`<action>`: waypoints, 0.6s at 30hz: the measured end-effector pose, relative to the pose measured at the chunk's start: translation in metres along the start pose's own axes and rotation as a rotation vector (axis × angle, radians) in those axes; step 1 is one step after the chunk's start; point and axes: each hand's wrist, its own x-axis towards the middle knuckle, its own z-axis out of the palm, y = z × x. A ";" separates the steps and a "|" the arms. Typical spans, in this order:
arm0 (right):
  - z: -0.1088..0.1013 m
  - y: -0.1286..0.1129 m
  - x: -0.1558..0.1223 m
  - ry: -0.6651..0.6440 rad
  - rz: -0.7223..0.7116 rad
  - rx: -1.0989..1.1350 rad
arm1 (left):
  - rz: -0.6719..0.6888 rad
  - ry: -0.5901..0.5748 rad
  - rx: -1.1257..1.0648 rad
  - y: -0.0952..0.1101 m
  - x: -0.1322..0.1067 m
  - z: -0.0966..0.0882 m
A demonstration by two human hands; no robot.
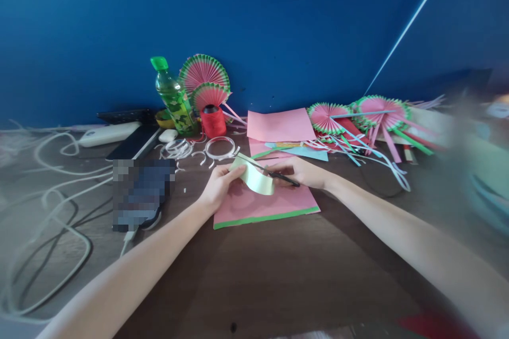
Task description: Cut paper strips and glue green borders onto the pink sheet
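Observation:
Between the thumb and fingers of my left hand (219, 186) is a curled piece of pale green paper (257, 181). My right hand (299, 170) is closed on a pair of scissors (284, 177) with dark handles. Their blades lie along the upper side of the green paper and point left; whether they are parted is hard to tell. Beneath both hands a pink sheet (274, 205) lies on the dark table (254, 275), with a green strip (266, 218) along its near edge.
Pink-and-green folded paper fans (204, 71) and a green bottle (175, 100) stand by the blue wall. Clear tape rolls (220, 147) lie behind my left hand. At left are a phone (145, 193) and white cables (83, 243); paper strips (382, 161) lie at right.

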 end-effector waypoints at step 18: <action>-0.006 0.009 0.003 0.147 -0.031 0.102 | 0.031 0.232 -0.072 -0.003 0.004 0.000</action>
